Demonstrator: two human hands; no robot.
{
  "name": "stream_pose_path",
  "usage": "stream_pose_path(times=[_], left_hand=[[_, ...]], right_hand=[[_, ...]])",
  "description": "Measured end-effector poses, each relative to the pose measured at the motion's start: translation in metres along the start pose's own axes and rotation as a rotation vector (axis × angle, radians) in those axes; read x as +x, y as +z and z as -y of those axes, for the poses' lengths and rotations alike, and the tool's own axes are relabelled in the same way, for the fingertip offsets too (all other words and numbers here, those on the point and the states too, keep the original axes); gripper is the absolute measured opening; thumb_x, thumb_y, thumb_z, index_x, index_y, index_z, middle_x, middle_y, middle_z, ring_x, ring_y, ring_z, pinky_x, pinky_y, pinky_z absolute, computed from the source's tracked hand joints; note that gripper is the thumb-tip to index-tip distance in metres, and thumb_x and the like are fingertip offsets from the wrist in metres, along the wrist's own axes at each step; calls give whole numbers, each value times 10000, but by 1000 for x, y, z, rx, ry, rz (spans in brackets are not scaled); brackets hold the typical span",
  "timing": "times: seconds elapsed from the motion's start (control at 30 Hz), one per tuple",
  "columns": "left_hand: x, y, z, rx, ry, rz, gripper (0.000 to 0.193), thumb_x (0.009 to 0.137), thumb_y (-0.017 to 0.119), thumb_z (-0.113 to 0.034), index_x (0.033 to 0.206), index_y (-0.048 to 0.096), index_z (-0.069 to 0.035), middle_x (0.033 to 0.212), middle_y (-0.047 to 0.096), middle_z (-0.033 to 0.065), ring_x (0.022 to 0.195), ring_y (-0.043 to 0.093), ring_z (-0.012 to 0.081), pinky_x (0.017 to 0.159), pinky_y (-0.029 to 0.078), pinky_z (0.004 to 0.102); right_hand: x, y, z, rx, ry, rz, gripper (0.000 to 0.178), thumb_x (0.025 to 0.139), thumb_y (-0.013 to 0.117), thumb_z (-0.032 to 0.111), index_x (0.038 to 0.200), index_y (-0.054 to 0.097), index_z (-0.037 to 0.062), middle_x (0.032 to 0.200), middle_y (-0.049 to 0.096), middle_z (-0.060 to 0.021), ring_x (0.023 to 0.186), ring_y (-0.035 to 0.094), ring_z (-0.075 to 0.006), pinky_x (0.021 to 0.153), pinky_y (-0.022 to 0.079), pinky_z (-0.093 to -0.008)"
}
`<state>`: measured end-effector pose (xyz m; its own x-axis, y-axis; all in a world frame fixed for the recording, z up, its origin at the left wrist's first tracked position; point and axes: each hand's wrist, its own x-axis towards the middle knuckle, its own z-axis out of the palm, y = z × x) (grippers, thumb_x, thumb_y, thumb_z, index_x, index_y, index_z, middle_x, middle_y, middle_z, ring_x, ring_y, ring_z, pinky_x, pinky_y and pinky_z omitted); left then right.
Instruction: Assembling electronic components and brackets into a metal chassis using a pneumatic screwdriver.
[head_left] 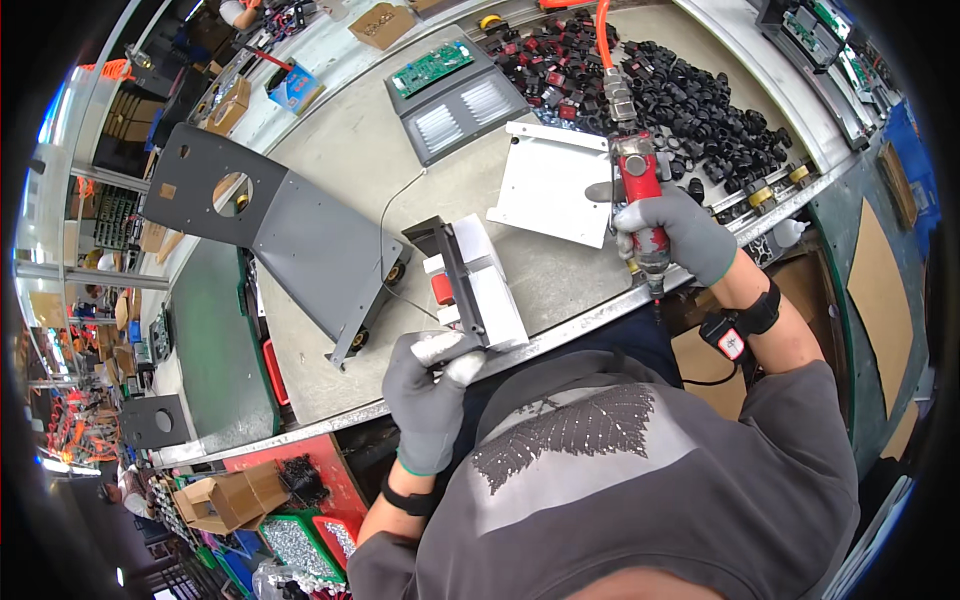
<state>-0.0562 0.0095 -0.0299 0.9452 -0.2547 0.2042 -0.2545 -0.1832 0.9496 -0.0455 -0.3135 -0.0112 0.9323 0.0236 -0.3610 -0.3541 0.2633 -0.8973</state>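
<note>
In grey gloves, my right hand (pixel 684 228) is wrapped round a red air screwdriver (pixel 640 172); its bit points down past the table's front edge, touching nothing I can see. An orange hose (pixel 603 38) runs from its top. My left hand (pixel 428 392) is closed on the near end of a black-and-white bracket assembly (pixel 484 280), which rests tilted at the table edge and carries a small red block (pixel 442 290). Behind the screwdriver lies a white metal plate (pixel 555 184) with a folded edge. Left of the assembly sits a bent dark grey panel (pixel 318 252) with small wheels.
A pile of small black and red parts (pixel 690 115) covers the back right of the table (pixel 350 160). A green circuit board (pixel 433 68) lies on a grey slotted housing (pixel 465 112). A thin cable (pixel 384 225) crosses the middle. Below left are screw bins (pixel 300 545) and an opened carton (pixel 230 497).
</note>
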Motion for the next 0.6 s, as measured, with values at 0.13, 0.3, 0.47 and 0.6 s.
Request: stream_pose_path(times=[0.13,0.3,0.47,0.6], left_hand=[[3,4,21,120,55,-158,232,749,772,8,964,690,-17,887,619,77,787,596,158,694,478,272],[13,7,18,181,123,-104,242,742,789,-16,967,700,-11,868,622,82,761,589,158,679,470,267],[14,11,11,268,172,-100,262,739,811,-51,973,699,-18,823,600,72,669,554,121,591,444,251],[16,17,10,326,199,-99,283,729,835,-84,968,696,-26,797,578,60,601,515,86,522,415,236]], right_hand=[[6,0,-4,-39,0,24,580,766,596,186,1288,557,-62,721,602,-45,640,582,-113,629,470,-231],[14,-3,-11,-39,16,49,575,764,619,172,1283,554,-67,721,598,-47,634,582,-112,631,488,-242],[14,0,-8,-46,11,50,597,767,591,189,1299,537,-76,728,599,-58,644,577,-115,632,475,-237],[13,1,-5,-42,15,40,593,768,594,199,1296,543,-67,713,607,-56,620,578,-113,583,457,-228]])
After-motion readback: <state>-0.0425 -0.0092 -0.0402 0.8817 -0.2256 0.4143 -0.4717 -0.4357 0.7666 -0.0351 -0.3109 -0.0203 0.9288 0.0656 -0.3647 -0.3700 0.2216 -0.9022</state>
